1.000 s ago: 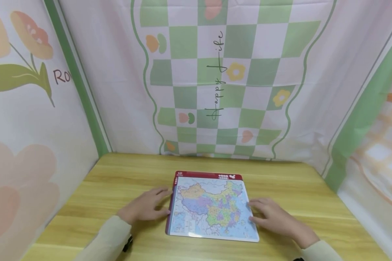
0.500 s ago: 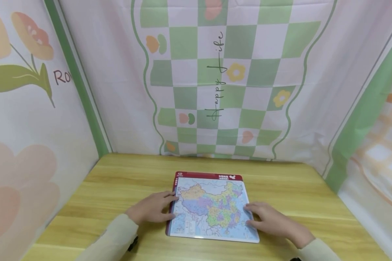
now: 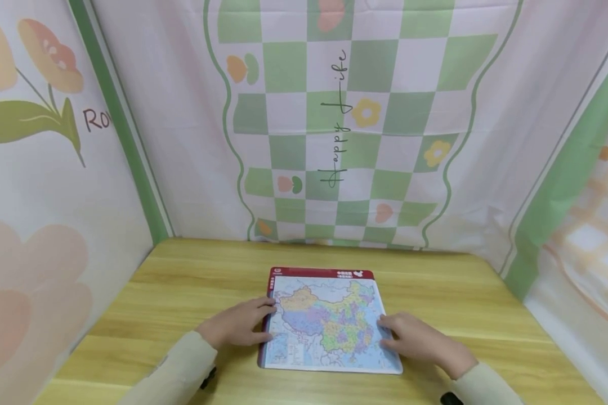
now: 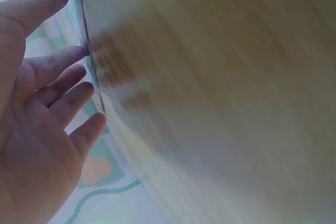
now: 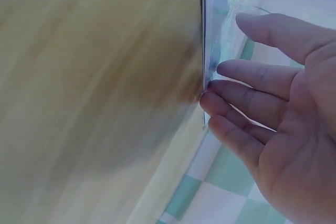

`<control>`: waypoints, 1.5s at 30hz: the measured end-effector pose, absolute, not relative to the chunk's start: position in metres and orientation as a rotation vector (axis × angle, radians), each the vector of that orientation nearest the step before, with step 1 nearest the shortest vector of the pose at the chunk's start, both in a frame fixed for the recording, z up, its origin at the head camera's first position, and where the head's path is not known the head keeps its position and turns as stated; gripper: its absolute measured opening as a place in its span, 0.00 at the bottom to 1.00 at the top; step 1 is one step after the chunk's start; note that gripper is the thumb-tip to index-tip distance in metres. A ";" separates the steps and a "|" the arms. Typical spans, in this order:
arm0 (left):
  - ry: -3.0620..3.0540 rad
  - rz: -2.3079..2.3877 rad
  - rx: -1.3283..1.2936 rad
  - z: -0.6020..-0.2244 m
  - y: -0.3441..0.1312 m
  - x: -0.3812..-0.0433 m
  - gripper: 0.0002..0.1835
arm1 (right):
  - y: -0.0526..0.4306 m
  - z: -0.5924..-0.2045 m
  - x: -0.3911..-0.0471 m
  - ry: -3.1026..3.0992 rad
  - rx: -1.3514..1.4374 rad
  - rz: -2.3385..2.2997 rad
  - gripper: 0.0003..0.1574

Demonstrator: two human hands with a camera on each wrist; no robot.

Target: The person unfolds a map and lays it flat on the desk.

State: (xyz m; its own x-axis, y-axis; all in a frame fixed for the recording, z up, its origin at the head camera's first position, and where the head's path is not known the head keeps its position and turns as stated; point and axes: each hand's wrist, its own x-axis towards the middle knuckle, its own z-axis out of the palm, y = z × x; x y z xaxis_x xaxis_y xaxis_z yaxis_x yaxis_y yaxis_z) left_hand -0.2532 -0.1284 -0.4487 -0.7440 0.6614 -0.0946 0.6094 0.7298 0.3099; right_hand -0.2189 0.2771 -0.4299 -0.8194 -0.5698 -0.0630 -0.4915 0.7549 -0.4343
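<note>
A thin, flat map board (image 3: 329,323) with a red header strip lies on the wooden table. It carries a many-coloured map of China. My left hand (image 3: 237,323) rests at its left edge, thumb and fingertips just over the border. Along the right edge sits my right hand (image 3: 414,337), spread the same way. In the left wrist view the loosely extended fingers of the left hand (image 4: 39,108) meet the board's thin side. The right wrist view shows fingertips of the right hand (image 5: 289,103) at the layered edge, with the thumb over the top face.
The wooden table (image 3: 192,270) extends around the board on all sides. Behind it hangs a green and white checked curtain (image 3: 324,152). Printed fabric also closes off the left (image 3: 56,225) and right sides.
Both hands have moved inward, so their fingertips now overlap the board's left and right borders. The board has shifted very slightly toward the person.
</note>
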 end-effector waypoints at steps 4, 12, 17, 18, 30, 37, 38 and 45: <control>2.731 0.381 1.034 -0.447 -0.127 -0.251 0.35 | 0.274 -0.428 -0.223 2.753 -0.761 -0.602 0.29; 2.748 0.357 1.050 -0.453 -0.127 -0.250 0.37 | 0.269 -0.422 -0.232 2.785 -0.728 -0.531 0.25; 2.754 0.335 1.103 -0.455 -0.127 -0.246 0.36 | 0.269 -0.422 -0.236 2.771 -0.728 -0.527 0.29; 2.753 0.336 1.109 -0.454 -0.127 -0.246 0.37 | 0.269 -0.422 -0.237 2.773 -0.739 -0.518 0.28; 2.753 0.311 1.062 -0.445 -0.122 -0.233 0.38 | 0.269 -0.422 -0.250 2.759 -0.658 -0.529 0.31; 2.767 0.293 1.159 -0.444 -0.121 -0.231 0.35 | 0.271 -0.422 -0.259 2.757 -0.633 -0.570 0.35; 2.766 0.290 1.167 -0.445 -0.121 -0.230 0.34 | 0.271 -0.422 -0.260 2.755 -0.621 -0.579 0.35; 2.769 0.311 1.217 -0.444 -0.119 -0.228 0.29 | 0.269 -0.423 -0.266 2.781 -0.627 -0.533 0.36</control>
State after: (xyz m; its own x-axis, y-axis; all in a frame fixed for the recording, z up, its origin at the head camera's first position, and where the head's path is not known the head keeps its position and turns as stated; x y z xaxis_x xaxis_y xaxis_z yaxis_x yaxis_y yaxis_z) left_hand -0.2278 -0.1192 -0.4440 -0.6753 0.7375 -0.0107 0.7167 0.6596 0.2264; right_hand -0.2655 0.2690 -0.4229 -0.8791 -0.4522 -0.1508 -0.3645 0.8415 -0.3989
